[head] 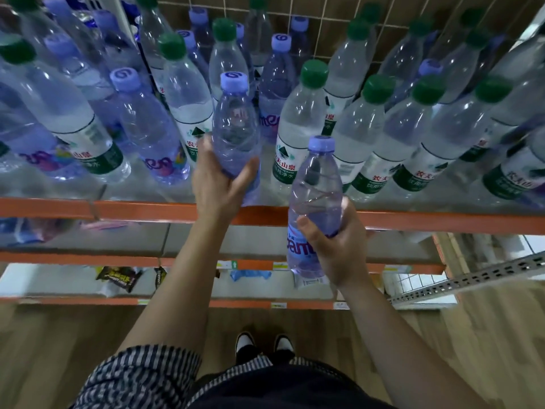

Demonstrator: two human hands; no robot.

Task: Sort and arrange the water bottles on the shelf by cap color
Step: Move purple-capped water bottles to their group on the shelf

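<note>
Striped clothing (141, 376) and two shoes (265, 343) sit nearest, above a wood floor (59, 343). Farther out, the right hand (336, 246) wraps around a purple-capped bottle (315, 184), held upright before the shelf (132, 212). Just left, the left hand (218, 184) grips a second purple-capped bottle (236, 119) at the shelf's front edge. Green-capped bottles (362, 128) crowd the far right; mixed caps stand far left.

Two in hand, a crowd on the shelf (147, 212)
My left hand (219, 187) holds one purple-capped bottle (236, 134), my right hand (339, 246) a second purple-capped bottle (317, 184): two bottles, two hands. To their right I count at least four green-capped bottles (298, 137) in front; behind, caps crowd beyond sure counting. Three orange shelf edges (88, 256), two shoes (246, 345).
</note>
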